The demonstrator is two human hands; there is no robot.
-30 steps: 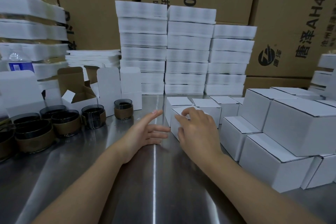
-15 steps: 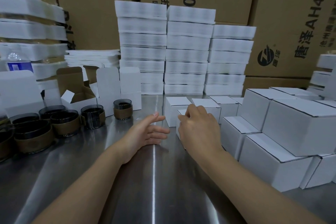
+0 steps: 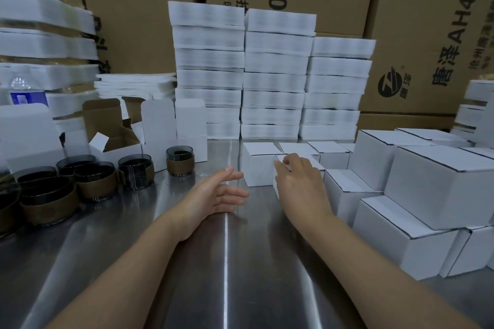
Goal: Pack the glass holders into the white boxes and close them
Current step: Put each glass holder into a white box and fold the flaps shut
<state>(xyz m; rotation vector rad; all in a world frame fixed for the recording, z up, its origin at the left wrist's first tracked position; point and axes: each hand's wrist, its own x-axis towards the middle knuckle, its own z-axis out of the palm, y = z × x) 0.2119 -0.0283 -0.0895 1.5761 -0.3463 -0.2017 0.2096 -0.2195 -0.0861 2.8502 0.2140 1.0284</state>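
Observation:
My right hand [image 3: 299, 184] lies over a small closed white box [image 3: 280, 161] at mid table, fingers curled on its top; most of that box is hidden behind the hand. Another closed white box [image 3: 258, 165] stands just left of it. My left hand [image 3: 213, 195] rests on the steel table [image 3: 224, 275] with straight fingers, holding nothing, a little left of the boxes. Several dark glass holders with brown bands [image 3: 180, 160] [image 3: 136, 172] [image 3: 96, 180] stand at the left. Open white boxes [image 3: 117, 144] with raised flaps stand behind them.
Closed white boxes [image 3: 433, 187] are piled at the right. Tall stacks of flat white packs [image 3: 272, 75] stand at the back, with more stacks at the far left [image 3: 45, 45]. Brown cartons [image 3: 414, 35] form the back wall. A water bottle [image 3: 25, 93] stands at the left.
My right hand has pushed the small white box slightly away and to the right, against the other boxes. My left hand has stayed almost still.

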